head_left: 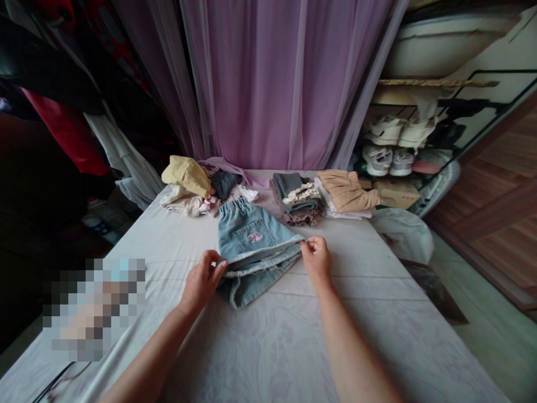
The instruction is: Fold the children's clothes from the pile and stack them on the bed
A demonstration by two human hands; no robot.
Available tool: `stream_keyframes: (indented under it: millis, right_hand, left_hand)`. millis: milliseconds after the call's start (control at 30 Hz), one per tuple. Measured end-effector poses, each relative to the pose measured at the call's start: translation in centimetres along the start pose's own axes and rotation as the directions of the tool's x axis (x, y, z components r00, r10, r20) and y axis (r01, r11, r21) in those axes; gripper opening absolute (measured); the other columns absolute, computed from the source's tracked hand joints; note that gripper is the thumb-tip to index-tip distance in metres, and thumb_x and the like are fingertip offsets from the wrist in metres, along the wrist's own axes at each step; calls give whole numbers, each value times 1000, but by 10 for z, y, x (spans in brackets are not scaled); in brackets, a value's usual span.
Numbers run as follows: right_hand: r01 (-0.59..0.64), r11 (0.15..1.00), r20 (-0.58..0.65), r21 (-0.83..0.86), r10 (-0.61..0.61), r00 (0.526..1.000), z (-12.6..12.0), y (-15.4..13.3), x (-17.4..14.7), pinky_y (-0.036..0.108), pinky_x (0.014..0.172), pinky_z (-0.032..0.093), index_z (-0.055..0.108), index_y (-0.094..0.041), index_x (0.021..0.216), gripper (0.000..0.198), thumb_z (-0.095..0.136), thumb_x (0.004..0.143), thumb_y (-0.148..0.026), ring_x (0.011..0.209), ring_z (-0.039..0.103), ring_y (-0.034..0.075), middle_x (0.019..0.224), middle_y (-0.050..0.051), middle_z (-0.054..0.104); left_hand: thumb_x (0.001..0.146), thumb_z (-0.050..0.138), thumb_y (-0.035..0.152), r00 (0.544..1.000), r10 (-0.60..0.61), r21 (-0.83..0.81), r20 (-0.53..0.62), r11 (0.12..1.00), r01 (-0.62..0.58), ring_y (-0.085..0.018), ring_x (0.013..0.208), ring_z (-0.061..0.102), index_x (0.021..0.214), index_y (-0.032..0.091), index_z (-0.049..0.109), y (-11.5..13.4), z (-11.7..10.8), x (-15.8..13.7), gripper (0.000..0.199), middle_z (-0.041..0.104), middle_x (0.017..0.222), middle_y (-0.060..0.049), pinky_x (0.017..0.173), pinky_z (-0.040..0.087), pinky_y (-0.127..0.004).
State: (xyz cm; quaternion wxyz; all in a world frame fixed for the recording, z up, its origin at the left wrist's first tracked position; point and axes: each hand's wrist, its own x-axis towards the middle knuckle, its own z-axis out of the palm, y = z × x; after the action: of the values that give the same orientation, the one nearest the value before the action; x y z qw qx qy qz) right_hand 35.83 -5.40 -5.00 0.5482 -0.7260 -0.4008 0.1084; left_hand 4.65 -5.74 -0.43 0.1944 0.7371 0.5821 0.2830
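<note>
A pair of light blue denim shorts [249, 232] with an elastic waistband and a pink design on a pocket lies on the pale cloth-covered table. The waistband points away from me and the leg hems face me. My left hand [204, 280] pinches the hem at its left corner, thumb against fingers. At the right corner of the hem, my right hand [316, 257] is closed on the fabric. Between my hands the hem is stretched and slightly raised, with the inside of the legs showing below it.
Behind the shorts on the left is a loose heap of clothes [187, 176]. Folded dark clothes [296, 193] and tan folded clothing [346, 190] lie at the back right. A purple curtain [260, 84] hangs beyond the table [268, 352]; shoes [386, 159] stand on a rack at right.
</note>
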Motion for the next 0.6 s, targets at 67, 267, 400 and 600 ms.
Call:
stream_keyframes:
  millis: [67, 267, 400, 600]
  right_hand:
    - [-4, 1000, 1, -15, 4, 1000, 0, 2, 0, 29, 60, 42, 53, -23, 80, 36, 56, 71, -58, 61, 60, 20, 67, 3, 67]
    - [8, 1000, 53, -11, -7, 999, -5, 2, 0, 27, 57, 41, 54, -23, 72, 38, 56, 72, -61, 57, 57, 18, 60, 0, 62]
    - [101, 995, 269, 20, -102, 958, -15, 7, 4, 29, 62, 46, 64, -22, 67, 34, 58, 74, -54, 66, 62, 20, 63, 2, 66]
    - [215, 969, 435, 121, -246, 866, -28, 11, 9, 31, 71, 52, 73, -22, 85, 24, 54, 72, -27, 89, 67, 22, 94, 6, 74]
  left_hand:
    - [88, 47, 47, 999, -5, -53, -32, 999, 3, -15, 51, 57, 95, 24, 52, -1, 4, 2, 25, 60, 60, 5, 53, 46, -25]
    - [85, 37, 19, 946, 321, -130, 34, 940, -314, -19, 108, 63, 67, 20, 60, -8, -1, -2, 30, 67, 108, -8, 81, 54, -30]
    - [84, 46, 23, 932, 319, 2, 172, 946, -325, -23, 116, 61, 82, 22, 71, -6, -10, -16, 25, 54, 139, -8, 94, 53, -37]
    - [82, 61, 46, 967, 228, 175, 113, 954, -245, -31, 124, 57, 126, 24, 59, 3, -5, -23, 49, 42, 151, -12, 93, 55, -43]
